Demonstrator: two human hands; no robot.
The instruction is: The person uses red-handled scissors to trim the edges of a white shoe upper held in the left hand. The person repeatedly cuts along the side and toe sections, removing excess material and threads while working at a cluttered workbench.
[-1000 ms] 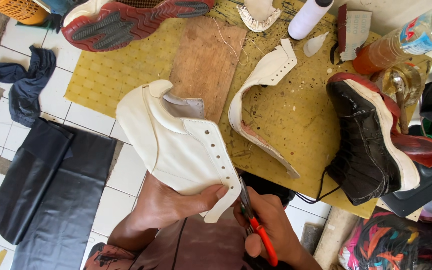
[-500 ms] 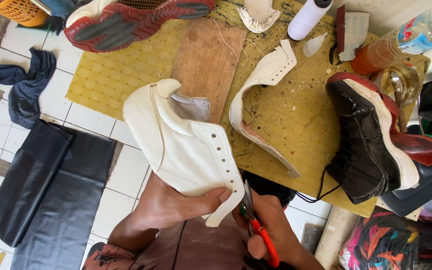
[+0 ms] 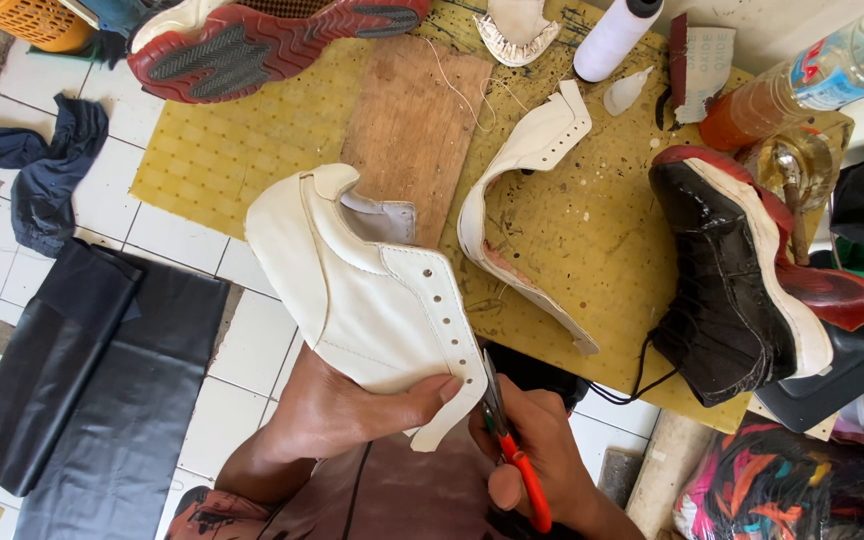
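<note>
**White shoe upper held over the floor, pliers at its eyelet edge**

At the upper right a clear plastic bottle (image 3: pixel 812 75) lies tilted, holding an orange-brown liquid; just below it stands a glass jar (image 3: pixel 800 160) with a tool handle sticking out (what else is in it cannot be told). An orange basket (image 3: pixel 27 20) shows at the top left corner, its inside out of view.

The left hand (image 3: pixel 342 410) grips the white leather shoe upper (image 3: pixel 362 280) from below, thumb pressed on its lower edge. The upper's long axis runs diagonally, heel end toward the upper left, eyelet strip toward the lower right, and it hangs over the tiled floor (image 3: pixel 252 340) at the near edge of the yellow tabletop (image 3: pixel 592 230). The right hand (image 3: pixel 532 450) is closed around red-handled pliers (image 3: pixel 507 440), whose tip meets the eyelet edge.

Close by on the tabletop lie a wooden board (image 3: pixel 422 110), a curved white leather strip (image 3: pixel 522 200), a black shoe with a red sole (image 3: pixel 732 270), a red-soled shoe turned sole up (image 3: pixel 262 45) and a white thread spool (image 3: pixel 617 35). Black sheets (image 3: pixel 82 380) and a dark cloth (image 3: pixel 47 165) lie on the floor.
</note>
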